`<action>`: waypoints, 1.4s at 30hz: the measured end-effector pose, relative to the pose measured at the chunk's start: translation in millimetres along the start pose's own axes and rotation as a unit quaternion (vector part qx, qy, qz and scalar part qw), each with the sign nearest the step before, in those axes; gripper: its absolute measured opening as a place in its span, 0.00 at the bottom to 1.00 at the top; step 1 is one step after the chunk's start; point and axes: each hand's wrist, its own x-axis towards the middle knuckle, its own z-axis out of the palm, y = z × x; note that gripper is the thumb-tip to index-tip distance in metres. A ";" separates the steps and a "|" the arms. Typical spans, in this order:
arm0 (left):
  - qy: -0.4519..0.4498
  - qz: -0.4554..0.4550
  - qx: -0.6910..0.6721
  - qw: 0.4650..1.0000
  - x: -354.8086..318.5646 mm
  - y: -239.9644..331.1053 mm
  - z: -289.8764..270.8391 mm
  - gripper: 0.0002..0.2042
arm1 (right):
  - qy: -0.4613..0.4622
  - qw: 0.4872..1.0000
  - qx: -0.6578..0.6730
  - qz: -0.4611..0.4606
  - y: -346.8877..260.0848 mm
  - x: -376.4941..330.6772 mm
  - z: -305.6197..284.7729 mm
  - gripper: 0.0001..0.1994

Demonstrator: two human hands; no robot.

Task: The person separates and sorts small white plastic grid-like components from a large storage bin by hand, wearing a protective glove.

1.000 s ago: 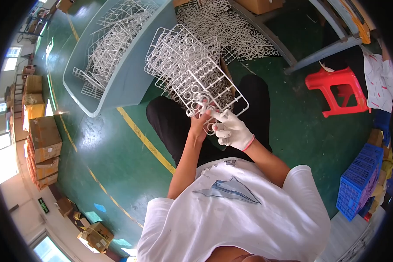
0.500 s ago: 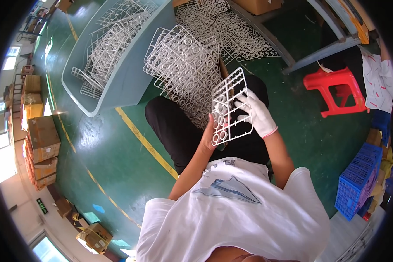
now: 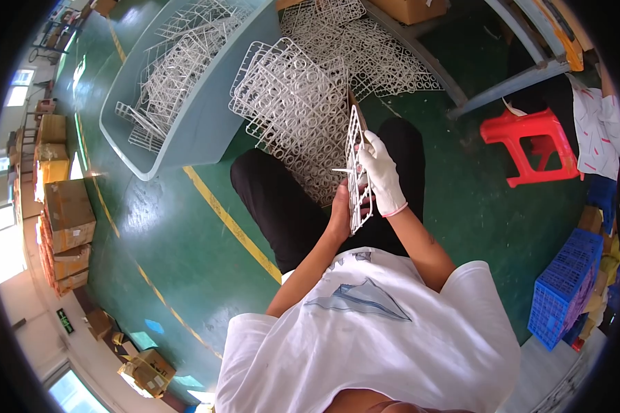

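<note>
A white plastic grid (image 3: pixel 355 165) is held edge-on between the bare left hand (image 3: pixel 339 213) and gloved right hand (image 3: pixel 382 175), both closed on it.

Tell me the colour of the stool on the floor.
Red: the plastic stool stands on the green floor, seen in the head view.

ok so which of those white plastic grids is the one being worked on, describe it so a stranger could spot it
Start at the big grey tub of white frames, then come down to the person's lap. The white grid there is gripped by the gloved right hand and bare left hand. Unlike the flat pile, it stands edge-on.
</note>
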 end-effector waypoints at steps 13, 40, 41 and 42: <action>0.121 0.126 -0.044 0.984 -8.3 43.2 -8.6 0.13 | -0.083 0.985 -0.149 0.024 -3.0 27.7 -48.2 0.19; 0.091 0.231 0.074 0.966 -27.8 118.9 3.0 0.16 | -0.163 0.751 -0.560 -0.308 47.2 -41.6 0.1 0.07; 0.096 0.245 0.074 0.962 -27.1 119.0 3.2 0.16 | -0.178 0.763 -0.561 -0.266 43.3 -40.4 1.9 0.07; 0.097 0.246 0.074 0.961 -26.8 120.0 1.2 0.16 | -0.191 0.774 -0.561 -0.223 39.3 -39.6 3.2 0.07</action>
